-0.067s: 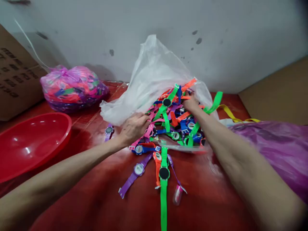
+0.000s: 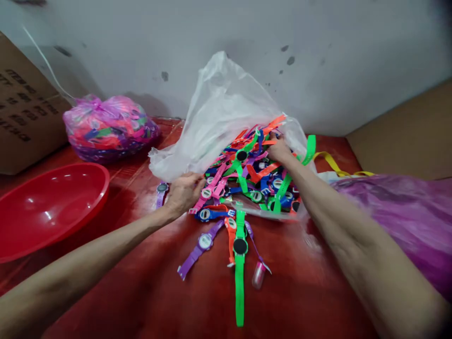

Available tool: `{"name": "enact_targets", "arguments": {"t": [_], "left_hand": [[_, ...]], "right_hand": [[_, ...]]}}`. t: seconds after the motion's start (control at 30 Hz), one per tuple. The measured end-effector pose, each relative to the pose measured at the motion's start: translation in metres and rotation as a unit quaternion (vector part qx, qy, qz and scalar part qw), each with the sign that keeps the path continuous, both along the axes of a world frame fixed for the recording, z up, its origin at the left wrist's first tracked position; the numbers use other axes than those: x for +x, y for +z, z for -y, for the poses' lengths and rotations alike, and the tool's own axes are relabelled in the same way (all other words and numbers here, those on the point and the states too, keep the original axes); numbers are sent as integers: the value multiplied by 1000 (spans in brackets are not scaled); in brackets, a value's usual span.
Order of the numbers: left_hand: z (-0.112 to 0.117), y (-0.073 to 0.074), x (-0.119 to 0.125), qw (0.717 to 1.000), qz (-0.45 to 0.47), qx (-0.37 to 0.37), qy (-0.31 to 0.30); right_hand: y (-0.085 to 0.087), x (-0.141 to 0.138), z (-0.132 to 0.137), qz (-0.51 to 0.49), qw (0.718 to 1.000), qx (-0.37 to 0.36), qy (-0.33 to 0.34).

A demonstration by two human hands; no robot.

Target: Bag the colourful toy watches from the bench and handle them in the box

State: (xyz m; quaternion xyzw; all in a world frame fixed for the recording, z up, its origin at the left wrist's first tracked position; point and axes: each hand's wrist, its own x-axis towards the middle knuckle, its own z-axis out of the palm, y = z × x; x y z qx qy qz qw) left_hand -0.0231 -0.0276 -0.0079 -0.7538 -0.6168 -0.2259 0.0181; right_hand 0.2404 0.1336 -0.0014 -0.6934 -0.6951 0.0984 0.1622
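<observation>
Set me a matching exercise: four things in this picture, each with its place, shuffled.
1. Left hand
2. Right hand
3. Shiny red plastic basin
4. Knotted translucent pink plastic bag

A. Farther back than the basin, near the grey wall
B. Fingers partly hidden among multicoloured plastic watches
C. At the left edge of those heaped watches
D. Cut off by the picture's left edge

Pairs: 1-C; 2-B; 3-D; 4-A

R hand (image 2: 279, 149) part-hidden among watches (image 2: 242, 156).
L edge crops red plastic basin (image 2: 63, 200) & printed carton (image 2: 26, 108); R edge crops purple plastic bag (image 2: 406, 207) & plain cardboard (image 2: 406, 136); watch digits (image 2: 205, 241) too small.
</observation>
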Motion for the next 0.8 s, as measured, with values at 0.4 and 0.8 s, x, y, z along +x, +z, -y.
{"name": "enact_targets", "arguments": {"t": [0.4,0.8], "left_hand": [[44,2,-43,951,23,-149,270],[62,-32,68,884,375,-140,241]], "right_hand": [[10,-20,262,50,993,-86,56],[-45,-119,248,-420,898,-130,33]]}}
